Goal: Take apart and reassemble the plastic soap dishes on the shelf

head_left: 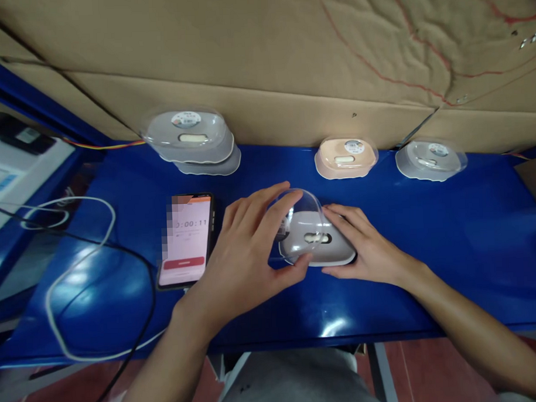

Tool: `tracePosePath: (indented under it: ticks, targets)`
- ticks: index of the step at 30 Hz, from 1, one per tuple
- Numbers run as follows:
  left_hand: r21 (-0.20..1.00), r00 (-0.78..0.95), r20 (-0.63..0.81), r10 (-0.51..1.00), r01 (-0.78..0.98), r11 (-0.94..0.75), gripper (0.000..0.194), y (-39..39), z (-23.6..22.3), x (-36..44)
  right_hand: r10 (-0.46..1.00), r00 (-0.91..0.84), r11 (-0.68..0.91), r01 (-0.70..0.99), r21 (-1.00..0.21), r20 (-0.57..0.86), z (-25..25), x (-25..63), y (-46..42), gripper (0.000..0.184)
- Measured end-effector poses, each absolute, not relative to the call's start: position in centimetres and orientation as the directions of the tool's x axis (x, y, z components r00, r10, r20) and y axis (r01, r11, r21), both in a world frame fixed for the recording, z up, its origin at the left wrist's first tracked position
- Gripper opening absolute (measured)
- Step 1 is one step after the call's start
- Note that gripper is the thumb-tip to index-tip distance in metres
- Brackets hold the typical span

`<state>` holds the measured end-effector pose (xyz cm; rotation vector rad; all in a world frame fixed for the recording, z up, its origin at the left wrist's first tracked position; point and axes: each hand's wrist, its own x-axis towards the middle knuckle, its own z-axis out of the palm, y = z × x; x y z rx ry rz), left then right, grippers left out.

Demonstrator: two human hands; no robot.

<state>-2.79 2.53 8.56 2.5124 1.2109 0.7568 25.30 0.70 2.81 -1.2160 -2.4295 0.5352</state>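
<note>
In front of me on the blue table lies a grey oval box (335, 251) with a slot in its top, where something cream-coloured shows. My left hand (256, 242) grips a clear plastic cover (301, 203) between thumb and fingers. The cover is tilted over the left part of the box, and a round label on it is partly hidden by my fingers. My right hand (361, 244) holds the right end of the box, its thumb at the near side and its fingers at the far side.
Along the cardboard wall stand stacked grey boxes (196, 151), a peach box (337, 166) and another grey box (418, 167), with clear covers. A phone (188, 239) showing a timer lies left of my left hand. White and black cables (52, 302) loop across the table's left side.
</note>
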Motion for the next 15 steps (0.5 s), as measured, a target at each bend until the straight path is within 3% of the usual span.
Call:
tracePosePath:
  ticks: [9, 12, 15]
  targets:
    - [0.376, 0.366, 0.345, 0.864, 0.789, -0.485, 0.069, 4.1, 6.3, -3.1, 0.790, -0.596, 0.599, 0.703, -0.383, 0.142, 2.3, 25.5, 0.8, 0.105]
    - [0.398, 0.402, 0.311, 0.861, 0.768, -0.502, 0.069, 4.2, 6.0, -2.9, 0.812, -0.574, 0.557, 0.706, -0.437, 0.107, 2.1, 25.6, 0.6, 0.106]
    - [0.438, 0.493, 0.330, 0.805, 0.676, -0.593, 0.071, 3.7, 6.5, -2.3, 0.843, -0.536, 0.475, 0.691, -0.546, 0.055, 2.0, 26.0, 0.6, 0.124]
